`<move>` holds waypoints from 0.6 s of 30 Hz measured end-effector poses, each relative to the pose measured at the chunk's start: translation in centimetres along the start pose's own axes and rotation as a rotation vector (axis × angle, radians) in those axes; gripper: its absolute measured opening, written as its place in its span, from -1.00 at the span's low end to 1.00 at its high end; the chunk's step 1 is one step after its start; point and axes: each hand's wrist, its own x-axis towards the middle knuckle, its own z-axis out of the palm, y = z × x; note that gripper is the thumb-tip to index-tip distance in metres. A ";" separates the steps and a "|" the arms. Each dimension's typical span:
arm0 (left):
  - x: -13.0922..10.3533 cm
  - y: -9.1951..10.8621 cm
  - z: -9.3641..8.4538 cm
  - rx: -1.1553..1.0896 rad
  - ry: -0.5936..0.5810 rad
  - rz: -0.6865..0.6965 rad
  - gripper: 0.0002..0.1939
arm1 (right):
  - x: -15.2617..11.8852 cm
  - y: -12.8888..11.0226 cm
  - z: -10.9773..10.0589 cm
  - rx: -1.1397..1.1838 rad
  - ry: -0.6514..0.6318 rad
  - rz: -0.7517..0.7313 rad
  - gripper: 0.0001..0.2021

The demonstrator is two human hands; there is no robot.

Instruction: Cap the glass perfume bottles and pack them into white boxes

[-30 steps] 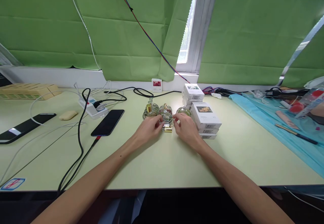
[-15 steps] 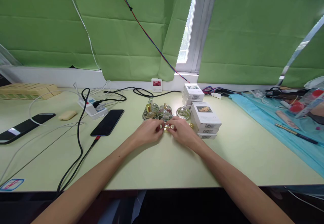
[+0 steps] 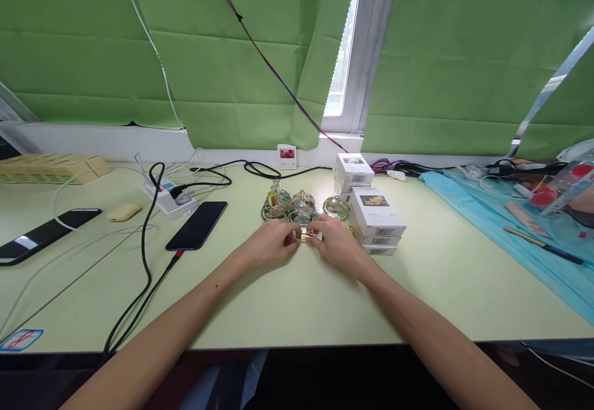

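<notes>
Several clear glass bottles (image 3: 302,214) stand together in the middle of the table, some with gold caps. A small gold piece (image 3: 305,235) lies in front of them, between my two hands. My left hand (image 3: 275,240) has its fingers curled at the piece's left side, and my right hand (image 3: 335,239) pinches at its right side. Apart from the group, a round glass bottle (image 3: 336,207) stands behind my right hand. White boxes with flower pictures (image 3: 377,211) are stacked just to the right. Exactly what my fingertips grip is partly hidden.
A black phone (image 3: 197,226), a cable and a white power strip (image 3: 172,200) lie on the left. Another phone (image 3: 46,234) is farther left. Blue plastic sheeting (image 3: 515,230) with a pen (image 3: 542,244) covers the right side. A small white box (image 3: 287,156) stands at the back.
Both hands have shifted very slightly toward the table's front edge around the gold piece. More of the glass bottle behind them shows now.
</notes>
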 end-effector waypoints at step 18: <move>0.1 -0.5 -0.2 0.037 0.019 0.001 -0.81 | 0.1 -0.2 0.0 0.027 0.073 0.017 -0.92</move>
